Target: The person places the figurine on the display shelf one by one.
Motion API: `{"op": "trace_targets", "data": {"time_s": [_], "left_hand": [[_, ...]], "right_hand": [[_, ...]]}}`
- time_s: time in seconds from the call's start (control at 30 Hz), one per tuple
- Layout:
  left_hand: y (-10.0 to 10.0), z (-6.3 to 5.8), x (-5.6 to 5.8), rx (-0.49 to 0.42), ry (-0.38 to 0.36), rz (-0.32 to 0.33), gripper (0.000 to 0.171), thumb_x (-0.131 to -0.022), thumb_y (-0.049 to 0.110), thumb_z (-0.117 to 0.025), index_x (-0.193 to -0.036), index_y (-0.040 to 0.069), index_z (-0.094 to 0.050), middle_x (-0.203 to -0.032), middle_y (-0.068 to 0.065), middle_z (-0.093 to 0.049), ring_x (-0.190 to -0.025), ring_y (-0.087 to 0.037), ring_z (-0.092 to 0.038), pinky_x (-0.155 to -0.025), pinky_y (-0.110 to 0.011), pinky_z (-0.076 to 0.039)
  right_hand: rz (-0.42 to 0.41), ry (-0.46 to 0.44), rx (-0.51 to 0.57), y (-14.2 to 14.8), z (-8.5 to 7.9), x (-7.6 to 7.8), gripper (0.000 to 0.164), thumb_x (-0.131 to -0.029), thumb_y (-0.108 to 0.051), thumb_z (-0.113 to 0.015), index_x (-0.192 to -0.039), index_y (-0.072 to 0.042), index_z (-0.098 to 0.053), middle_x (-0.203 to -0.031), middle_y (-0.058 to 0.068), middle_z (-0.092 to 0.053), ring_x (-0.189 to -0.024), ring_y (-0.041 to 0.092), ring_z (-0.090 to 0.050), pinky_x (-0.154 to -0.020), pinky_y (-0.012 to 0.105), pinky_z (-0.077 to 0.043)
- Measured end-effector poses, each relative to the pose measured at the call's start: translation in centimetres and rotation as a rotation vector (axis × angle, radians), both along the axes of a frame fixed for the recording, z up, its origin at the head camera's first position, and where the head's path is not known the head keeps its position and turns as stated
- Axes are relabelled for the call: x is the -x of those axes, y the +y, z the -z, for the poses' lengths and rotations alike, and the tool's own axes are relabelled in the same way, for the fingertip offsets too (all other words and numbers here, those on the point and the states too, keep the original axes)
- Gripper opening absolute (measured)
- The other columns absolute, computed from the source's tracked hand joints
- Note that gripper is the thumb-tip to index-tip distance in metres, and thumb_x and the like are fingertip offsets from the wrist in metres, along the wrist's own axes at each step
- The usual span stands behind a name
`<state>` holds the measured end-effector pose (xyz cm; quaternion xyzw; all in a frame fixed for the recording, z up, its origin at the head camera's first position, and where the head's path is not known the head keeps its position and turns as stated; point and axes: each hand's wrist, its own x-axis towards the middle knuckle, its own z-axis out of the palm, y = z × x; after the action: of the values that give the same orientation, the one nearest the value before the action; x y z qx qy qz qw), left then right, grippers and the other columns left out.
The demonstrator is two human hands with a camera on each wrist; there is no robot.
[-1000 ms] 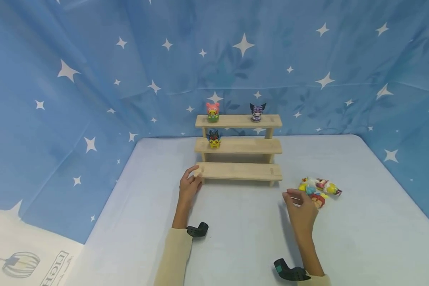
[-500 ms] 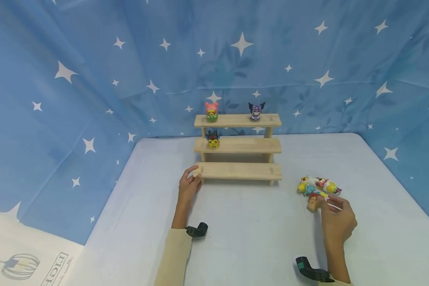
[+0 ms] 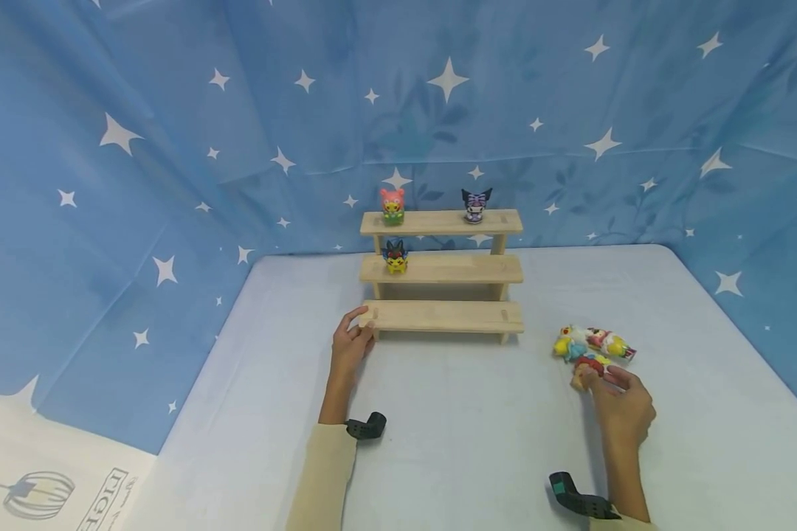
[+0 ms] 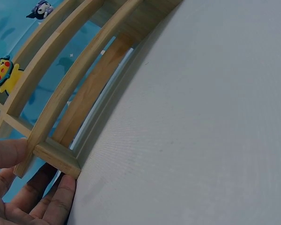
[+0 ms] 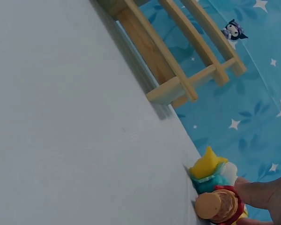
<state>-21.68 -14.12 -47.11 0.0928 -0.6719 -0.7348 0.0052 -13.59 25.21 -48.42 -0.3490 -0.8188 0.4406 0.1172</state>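
My left hand (image 3: 350, 346) grips the left end of the bottom board of a three-tier wooden display shelf (image 3: 441, 317). In the left wrist view, its thumb (image 4: 9, 152) lies against the board's end, fingers below. On the right, my right hand (image 3: 623, 409) pinches a small red and tan figurine (image 3: 586, 370) lying on the table. The right wrist view shows the thumb on the red part and the figurine's round tan base (image 5: 208, 205) facing the camera. A yellow and teal figurine (image 5: 210, 174) lies right beside it.
Several other figurines (image 3: 612, 344) lie just behind the right hand. On the shelf stand a pink and green figurine (image 3: 392, 208), a purple and black one (image 3: 475, 206) and a yellow one with a dark hood (image 3: 395, 258). A blue star-patterned curtain (image 3: 305, 147) closes off the back.
My right hand has moved right from in front of the shelf to the figurines, then slightly left, and now pinches the red and tan one. The left hand has stayed on the shelf.
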Motion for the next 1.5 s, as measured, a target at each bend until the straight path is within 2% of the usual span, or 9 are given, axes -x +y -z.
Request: {"op": "trace_targets", "data": {"time_s": [0.2, 0.37, 0.6, 0.9, 1.0, 1.13, 1.27, 1.37, 1.5], "left_hand": [[0.1, -0.1, 0.0, 0.005, -0.011, -0.009, 0.043, -0.096, 0.008, -0.061, -0.138, 0.010, -0.053, -0.096, -0.023, -0.066, -0.084, -0.022, -0.058, -0.083, -0.037, -0.052], [0.1, -0.2, -0.1, 0.008, -0.015, -0.010, 0.043, -0.096, 0.009, -0.060, -0.138, 0.010, -0.052, -0.105, -0.026, -0.066, -0.087, -0.024, -0.058, -0.086, -0.039, -0.051], [0.2, -0.3, -0.3, 0.018, -0.009, -0.008, 0.043, -0.096, 0.009, -0.061, -0.139, 0.010, -0.052, -0.108, -0.026, -0.067, -0.087, -0.022, -0.059, -0.086, -0.039, -0.051], [0.3, -0.3, -0.4, 0.017, -0.005, -0.007, 0.044, -0.096, 0.010, -0.061, -0.139, 0.009, -0.051, -0.109, -0.030, -0.064, -0.087, -0.023, -0.058, -0.087, -0.040, -0.050], [0.3, -0.4, -0.4, 0.024, -0.002, -0.006, 0.044, -0.096, 0.010, -0.061, -0.139, 0.009, -0.051, -0.108, -0.030, -0.064, -0.086, -0.023, -0.058, -0.087, -0.040, -0.051], [0.3, -0.3, -0.3, 0.022, 0.002, -0.006, 0.044, -0.096, 0.009, -0.061, -0.139, 0.008, -0.051, -0.105, -0.030, -0.064, -0.085, -0.022, -0.058, -0.086, -0.040, -0.051], [0.2, 1.4, 0.5, 0.043, 0.015, -0.037, 0.041, -0.096, 0.013, -0.062, -0.136, 0.015, -0.055, -0.100, -0.023, -0.067, -0.083, -0.018, -0.058, -0.081, -0.031, -0.052], [0.2, 2.6, 1.1, 0.053, 0.023, -0.066, 0.038, -0.096, 0.015, -0.063, -0.132, 0.020, -0.057, -0.095, -0.016, -0.068, -0.082, -0.016, -0.058, -0.076, -0.025, -0.052], [0.2, 2.6, 1.2, 0.050, 0.026, -0.069, 0.037, -0.096, 0.015, -0.063, -0.132, 0.020, -0.058, -0.092, -0.012, -0.069, -0.081, -0.016, -0.058, -0.075, -0.025, -0.052]], "right_hand": [[-0.001, -0.060, 0.006, -0.1, -0.1, 0.3, 0.060, -0.094, -0.044, -0.059, -0.136, -0.001, -0.053, -0.131, 0.025, -0.057, -0.113, 0.042, -0.055, -0.075, 0.044, -0.036], [-0.014, -0.111, -0.004, -0.3, -0.1, 0.8, 0.061, -0.095, -0.043, -0.055, -0.139, -0.001, -0.050, -0.133, 0.026, -0.054, -0.117, 0.045, -0.048, -0.083, 0.055, -0.037], [-0.012, -0.138, -0.049, -0.2, -0.1, 1.0, 0.059, -0.094, -0.042, -0.055, -0.135, 0.001, -0.054, -0.127, 0.025, -0.057, -0.109, 0.043, -0.051, -0.073, 0.049, -0.038], [0.018, -0.093, 0.004, -0.3, -0.3, 0.9, 0.060, -0.094, -0.042, -0.056, -0.134, 0.002, -0.054, -0.128, 0.026, -0.056, -0.115, 0.044, -0.049, -0.082, 0.055, -0.036], [0.036, -0.068, 0.044, -0.2, -0.5, 0.7, 0.059, -0.094, -0.042, -0.056, -0.134, 0.002, -0.055, -0.128, 0.026, -0.056, -0.118, 0.042, -0.048, -0.081, 0.052, -0.036], [0.057, -0.043, 0.097, -0.1, -0.7, 0.6, 0.059, -0.094, -0.042, -0.056, -0.134, 0.001, -0.055, -0.130, 0.024, -0.056, -0.121, 0.039, -0.047, -0.076, 0.042, -0.038], [0.069, 0.016, 0.125, -0.1, -0.7, 0.5, 0.059, -0.094, -0.038, -0.057, -0.135, 0.004, -0.054, -0.132, 0.024, -0.054, -0.123, 0.038, -0.044, -0.071, 0.032, -0.037], [0.078, 0.073, 0.122, -0.1, -0.6, 0.5, 0.057, -0.093, -0.037, -0.059, -0.133, 0.003, -0.055, -0.131, 0.020, -0.055, -0.111, 0.027, -0.052, -0.066, 0.023, -0.038], [0.075, 0.120, 0.151, -0.1, -0.8, 0.5, 0.061, -0.093, -0.041, -0.059, -0.136, 0.000, -0.052, -0.131, 0.015, -0.053, -0.083, 0.005, -0.050, -0.057, 0.011, -0.039]]}}
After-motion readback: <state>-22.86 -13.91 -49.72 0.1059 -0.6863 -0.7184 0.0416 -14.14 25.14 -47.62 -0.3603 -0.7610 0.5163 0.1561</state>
